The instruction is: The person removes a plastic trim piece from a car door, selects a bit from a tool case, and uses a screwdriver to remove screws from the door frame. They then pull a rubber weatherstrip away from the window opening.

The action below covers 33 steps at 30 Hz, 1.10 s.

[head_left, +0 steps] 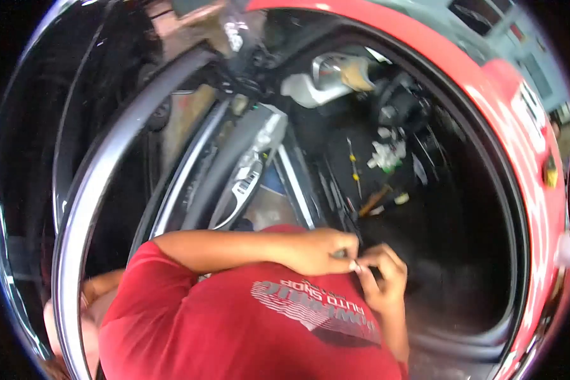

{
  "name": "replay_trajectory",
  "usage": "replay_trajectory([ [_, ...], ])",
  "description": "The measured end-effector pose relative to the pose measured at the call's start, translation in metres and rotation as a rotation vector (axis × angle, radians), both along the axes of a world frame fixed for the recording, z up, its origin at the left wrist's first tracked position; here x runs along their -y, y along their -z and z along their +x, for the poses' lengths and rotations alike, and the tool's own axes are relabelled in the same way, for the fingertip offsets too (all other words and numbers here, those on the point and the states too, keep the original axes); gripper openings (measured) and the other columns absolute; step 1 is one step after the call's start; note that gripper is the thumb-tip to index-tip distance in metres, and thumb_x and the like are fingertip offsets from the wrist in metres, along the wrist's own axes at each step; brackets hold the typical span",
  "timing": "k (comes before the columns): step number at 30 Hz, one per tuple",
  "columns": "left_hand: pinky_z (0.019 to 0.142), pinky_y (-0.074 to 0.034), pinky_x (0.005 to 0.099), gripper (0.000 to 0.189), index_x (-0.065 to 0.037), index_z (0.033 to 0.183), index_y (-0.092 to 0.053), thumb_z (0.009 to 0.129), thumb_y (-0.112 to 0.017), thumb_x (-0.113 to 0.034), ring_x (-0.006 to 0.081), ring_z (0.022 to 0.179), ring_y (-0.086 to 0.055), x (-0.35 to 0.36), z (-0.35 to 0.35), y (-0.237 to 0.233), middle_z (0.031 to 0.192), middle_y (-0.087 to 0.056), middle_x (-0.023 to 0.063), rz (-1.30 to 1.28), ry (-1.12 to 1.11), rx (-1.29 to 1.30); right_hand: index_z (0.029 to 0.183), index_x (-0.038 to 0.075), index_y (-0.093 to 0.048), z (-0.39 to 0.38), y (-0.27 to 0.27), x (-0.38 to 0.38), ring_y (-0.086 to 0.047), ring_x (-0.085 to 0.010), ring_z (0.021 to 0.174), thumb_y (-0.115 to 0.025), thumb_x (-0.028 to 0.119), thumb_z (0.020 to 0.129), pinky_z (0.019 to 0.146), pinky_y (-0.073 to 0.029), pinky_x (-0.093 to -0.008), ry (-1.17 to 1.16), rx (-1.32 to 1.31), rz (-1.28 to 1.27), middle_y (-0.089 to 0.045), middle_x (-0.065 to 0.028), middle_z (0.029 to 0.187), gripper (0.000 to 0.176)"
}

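My left hand (328, 251) and my right hand (385, 273) meet in front of my red shirt (253, 310), at the lower centre of the view. Thumb and finger of each are pinched together, and the fingertips of both come together at one spot. Something tiny and whitish (354, 266) shows between them, too small to make out. The dark car interior lies just beyond my hands.
An open car door (234, 158) stands at the left. Inside the red door frame (481, 82) are a yellow-handled screwdriver (353, 158), crumpled clear plastic (386, 154) and a hammer-like tool (375, 201). Part of another person's arm (101, 285) shows at lower left.
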<state>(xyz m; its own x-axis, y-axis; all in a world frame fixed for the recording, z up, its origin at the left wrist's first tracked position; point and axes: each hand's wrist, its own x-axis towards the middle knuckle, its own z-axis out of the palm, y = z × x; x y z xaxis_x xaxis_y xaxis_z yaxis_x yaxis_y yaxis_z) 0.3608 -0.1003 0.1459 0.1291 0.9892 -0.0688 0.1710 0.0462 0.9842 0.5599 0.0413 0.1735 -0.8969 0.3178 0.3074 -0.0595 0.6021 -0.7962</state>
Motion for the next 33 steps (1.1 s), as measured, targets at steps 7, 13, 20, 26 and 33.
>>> replay_trajectory([
  [7,0.067,-0.05,0.0274,0.017,-0.007,0.116,-0.064,0.113,-0.063,-0.023,0.0086,0.072,-0.06,0.0,-0.005,-0.006,0.089,-0.064,-0.0001,-0.377,-0.027,0.314,0.101,-0.001,-0.07,-0.004,0.016,-0.002,-0.073,-0.0238,0.086,-0.074,-0.005,0.093,0.076,-0.058,-0.033,-0.009,0.062,-0.278,-0.071,-0.0134,0.101,0.009],
  [13,0.066,-0.049,0.0261,0.018,-0.008,0.117,-0.065,0.114,-0.064,-0.026,0.008,0.074,-0.058,0.002,-0.003,0.015,0.092,-0.064,0.0003,-0.409,-0.129,0.515,0.105,-0.001,-0.074,-0.01,0.02,0.0,-0.074,-0.0257,0.088,-0.075,-0.003,0.095,0.077,-0.058,-0.0343,0.049,0.002,-0.263,-0.073,-0.0143,0.101,0.011],
  [20,0.077,-0.06,0.0335,0.041,-0.01,0.119,-0.065,0.11,-0.066,-0.05,0.0115,0.095,-0.063,0.002,0.002,0.012,0.103,-0.067,0.002,-0.367,-0.103,0.327,0.093,0.002,-0.073,-0.012,0.036,-0.013,-0.073,-0.0302,0.083,-0.079,0.008,0.091,0.074,-0.058,-0.0404,-0.061,-0.012,-0.161,-0.073,-0.0141,0.091,0.008],
  [26,0.066,-0.05,0.0287,0.03,-0.006,0.116,-0.066,0.106,-0.071,-0.034,0.011,0.085,-0.06,0.004,0.003,0.018,0.1,-0.068,0.0024,-0.33,-0.081,0.337,0.1,0.001,-0.075,-0.012,-0.017,0.002,-0.074,-0.0323,0.09,-0.076,0.012,0.098,0.082,-0.058,-0.0399,-0.061,0.047,-0.082,-0.076,-0.016,0.099,0.011],
  [33,0.059,-0.044,0.0258,0.022,-0.007,0.112,-0.066,0.105,-0.07,-0.028,0.0086,0.075,-0.06,0.006,0.008,0.012,0.089,-0.065,0.0004,-0.318,-0.18,0.402,0.102,0.001,-0.076,-0.011,-0.015,0.008,-0.074,-0.0327,0.091,-0.075,0.012,0.099,0.083,-0.058,-0.0412,-0.006,0.024,-0.045,-0.076,-0.0159,0.099,0.011],
])
